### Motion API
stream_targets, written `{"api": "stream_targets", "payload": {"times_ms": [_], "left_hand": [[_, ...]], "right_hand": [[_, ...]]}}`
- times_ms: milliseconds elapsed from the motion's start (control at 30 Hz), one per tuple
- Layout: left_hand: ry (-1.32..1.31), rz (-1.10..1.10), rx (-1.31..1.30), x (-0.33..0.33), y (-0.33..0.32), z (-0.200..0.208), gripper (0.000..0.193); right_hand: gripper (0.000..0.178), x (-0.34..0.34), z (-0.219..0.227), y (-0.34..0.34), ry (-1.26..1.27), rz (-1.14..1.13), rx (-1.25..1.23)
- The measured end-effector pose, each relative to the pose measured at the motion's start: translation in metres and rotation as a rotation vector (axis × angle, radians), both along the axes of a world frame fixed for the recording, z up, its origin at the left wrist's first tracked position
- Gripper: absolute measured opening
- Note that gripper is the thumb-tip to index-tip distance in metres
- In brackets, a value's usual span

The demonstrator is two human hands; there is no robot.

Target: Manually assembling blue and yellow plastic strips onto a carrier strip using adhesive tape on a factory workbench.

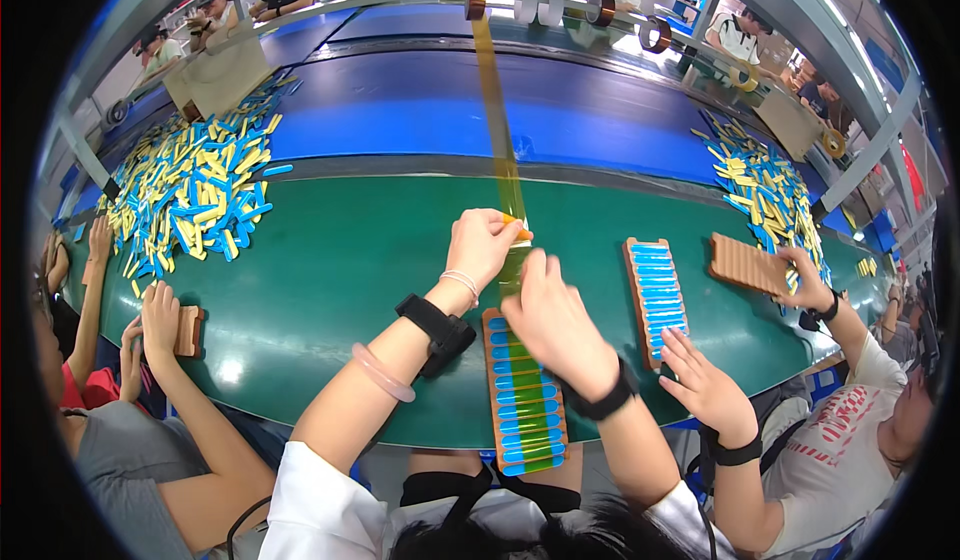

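Note:
A brown grooved tray (492, 415) lies in front of me, filled with blue strips (510, 440). An amber tape (497, 110) runs down from a roll across the table and along the middle of the strips, where it looks green. My left hand (482, 250) is closed on a small orange tool (516, 230) lying across the tape; its exact kind is unclear. My right hand (555, 320) is just above the tray's far end, right beside the tape. Its fingers are curled and slightly blurred, and what they hold, if anything, is hidden.
Another tray (655, 295) of blue strips lies to the right, near a co-worker's hand (708, 385). That person's other hand grips a brown tray (748, 265). Blue and yellow strips are heaped at left (200, 185) and right (765, 190). Tape rolls (476, 0) hang on a bar.

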State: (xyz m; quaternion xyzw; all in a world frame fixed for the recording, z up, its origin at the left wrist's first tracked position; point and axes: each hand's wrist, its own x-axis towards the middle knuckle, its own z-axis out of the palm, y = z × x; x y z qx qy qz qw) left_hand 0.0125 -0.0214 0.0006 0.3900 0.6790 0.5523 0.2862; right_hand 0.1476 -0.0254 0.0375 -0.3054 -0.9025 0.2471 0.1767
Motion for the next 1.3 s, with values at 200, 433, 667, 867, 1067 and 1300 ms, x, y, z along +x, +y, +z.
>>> {"api": "stream_targets", "payload": {"times_ms": [200, 433, 667, 867, 1067, 1300], "left_hand": [[-0.397, -0.225, 0.183, -0.007, -0.004, 0.031, 0.026], [-0.587, -0.385, 0.413, -0.003, -0.020, 0.110, 0.026], [1.571, -0.508, 0.010, 0.016, -0.064, 0.031, 0.042], [1.462, -0.727, 0.071, 0.033, -0.087, 0.019, 0.030], [1.404, -0.359, -0.562, -0.088, -0.083, 0.025, 0.071], [0.613, -0.199, -0.170, -0.068, -0.072, 0.038, 0.040]], "right_hand": [[0.036, 0.014, 0.007, 0.019, 0.168, -0.071, -0.021], [0.026, 0.066, 0.042, 0.015, 0.582, 0.237, -1.329], [0.023, 0.091, 0.052, 0.030, 0.741, 0.169, -1.270], [0.021, 0.092, 0.040, 0.029, 0.694, 0.176, -1.305], [0.016, 0.084, 0.032, 0.026, 0.640, 0.238, -1.380], [0.020, 0.071, 0.029, 0.015, 0.489, 0.208, -1.219]]}}
